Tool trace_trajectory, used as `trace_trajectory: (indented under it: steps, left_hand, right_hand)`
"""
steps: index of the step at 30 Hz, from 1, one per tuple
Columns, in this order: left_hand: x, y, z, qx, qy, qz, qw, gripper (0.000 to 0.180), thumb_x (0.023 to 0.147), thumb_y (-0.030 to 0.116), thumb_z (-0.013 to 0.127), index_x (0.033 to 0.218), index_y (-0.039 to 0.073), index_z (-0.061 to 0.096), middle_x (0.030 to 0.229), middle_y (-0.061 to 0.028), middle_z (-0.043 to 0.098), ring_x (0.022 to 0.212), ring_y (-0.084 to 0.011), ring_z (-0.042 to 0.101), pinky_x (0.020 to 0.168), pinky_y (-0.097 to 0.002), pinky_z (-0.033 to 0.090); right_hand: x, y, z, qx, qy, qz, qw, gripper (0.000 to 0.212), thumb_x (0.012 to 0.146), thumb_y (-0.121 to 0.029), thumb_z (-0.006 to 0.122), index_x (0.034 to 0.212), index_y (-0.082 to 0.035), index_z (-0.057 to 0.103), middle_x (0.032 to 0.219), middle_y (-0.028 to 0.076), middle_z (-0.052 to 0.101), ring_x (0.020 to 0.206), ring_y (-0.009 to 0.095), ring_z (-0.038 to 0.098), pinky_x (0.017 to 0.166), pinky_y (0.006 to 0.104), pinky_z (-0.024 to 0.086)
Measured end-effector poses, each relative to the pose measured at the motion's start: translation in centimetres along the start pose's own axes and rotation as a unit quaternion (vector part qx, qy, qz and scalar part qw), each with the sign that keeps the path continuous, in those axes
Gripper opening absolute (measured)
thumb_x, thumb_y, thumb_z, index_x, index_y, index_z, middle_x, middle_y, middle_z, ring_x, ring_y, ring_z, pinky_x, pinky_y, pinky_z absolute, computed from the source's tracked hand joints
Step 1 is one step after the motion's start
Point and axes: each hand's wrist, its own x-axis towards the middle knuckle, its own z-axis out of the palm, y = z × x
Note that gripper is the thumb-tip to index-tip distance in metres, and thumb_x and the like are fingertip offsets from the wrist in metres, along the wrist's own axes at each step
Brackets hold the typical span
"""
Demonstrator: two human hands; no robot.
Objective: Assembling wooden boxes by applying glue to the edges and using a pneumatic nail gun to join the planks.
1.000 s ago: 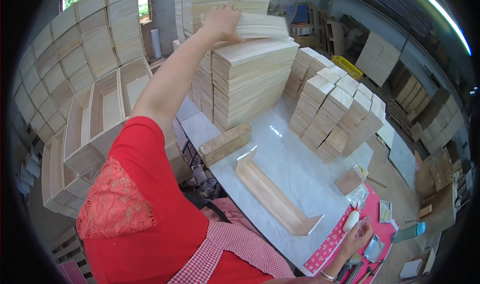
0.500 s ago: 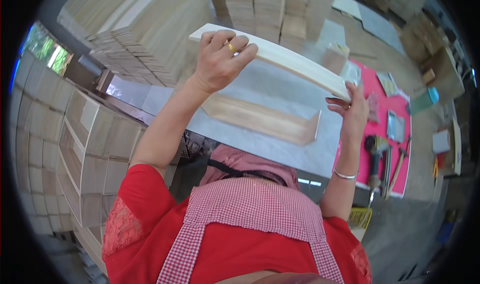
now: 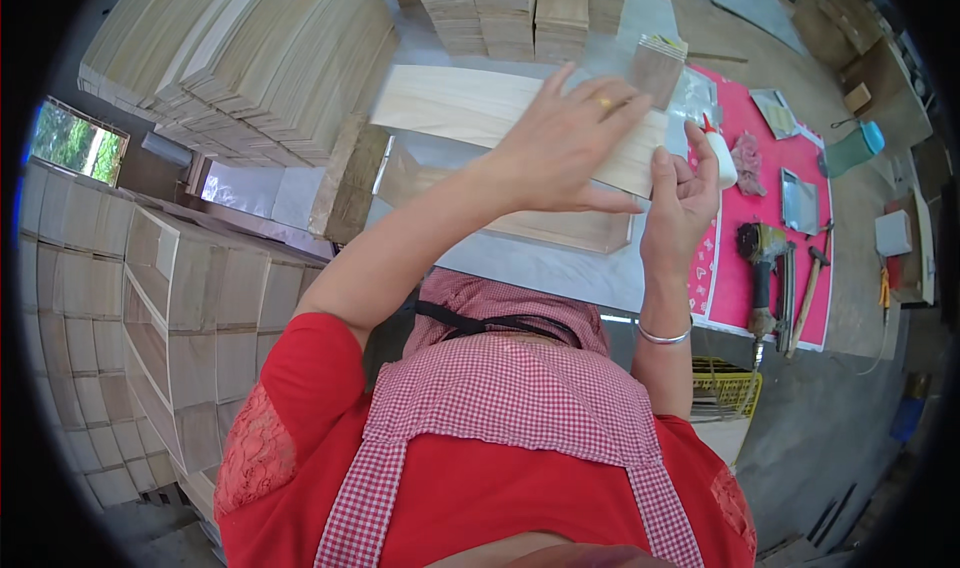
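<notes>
A pale wooden board (image 3: pixel 450 98) lies flat, tilted slightly down to the right, across the back of a shallow wooden frame (image 3: pixel 560 230). Over the board's right half, my left hand (image 3: pixel 565 153) is spread open, slightly blurred, its little finger reaching toward the right end. My right hand (image 3: pixel 683 193) is at that end, fingers loosely bent, thumb apart from the index and next to the board's edge. Whether it presses on the board cannot be made out. Just beyond its fingers is a white bottle with a red tip (image 3: pixel 722 158). My left hand hides part of the board.
Stacked boards (image 3: pixel 290 58) rise at the back left, with a thick wood block (image 3: pixel 350 178) nearer. On the pink mat (image 3: pixel 725 288) lie a nail gun (image 3: pixel 762 278), a hammer (image 3: pixel 808 303) and a metal tray (image 3: pixel 800 203). A teal bottle (image 3: pixel 855 150) stands farther right.
The board has come down from its raised, edge-on position onto the frame. My left hand has let go of its left end and moved right; my right hand has loosened at the right end.
</notes>
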Motion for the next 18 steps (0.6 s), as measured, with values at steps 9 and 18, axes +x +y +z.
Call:
trace_trajectory:
  steps: [9,18]
  left_hand:
    - [3.0,0.9,-0.2,-0.127,-0.112,-0.015,0.986,0.089,0.058,0.054,0.081,0.128,0.005,0.057,0.121,-0.0136,0.059,0.108,-0.0298,0.059,0.087,-0.0436,0.042]
    - [0.6,-1.4,-0.7,-0.076,-0.214,-0.075,0.971,0.089,0.057,0.052,0.082,0.128,0.004,0.058,0.121,-0.0143,0.059,0.108,-0.0324,0.06,0.089,-0.0436,0.043]
  right_hand:
    - [-0.6,0.1,-2.0,-0.01,-0.026,-0.005,1.0,0.045,0.099,-0.004,0.057,0.14,0.005,0.042,0.109,0.012,0.066,0.092,0.011,0.064,0.082,0.0242,0.052]
    - [-0.1,4.0,-12.4,-0.29,-0.334,0.084,0.893,0.101,0.07,-0.009,0.083,0.155,-0.006,0.029,0.14,0.008,0.051,0.097,0.015,0.057,0.074,0.0286,0.051]
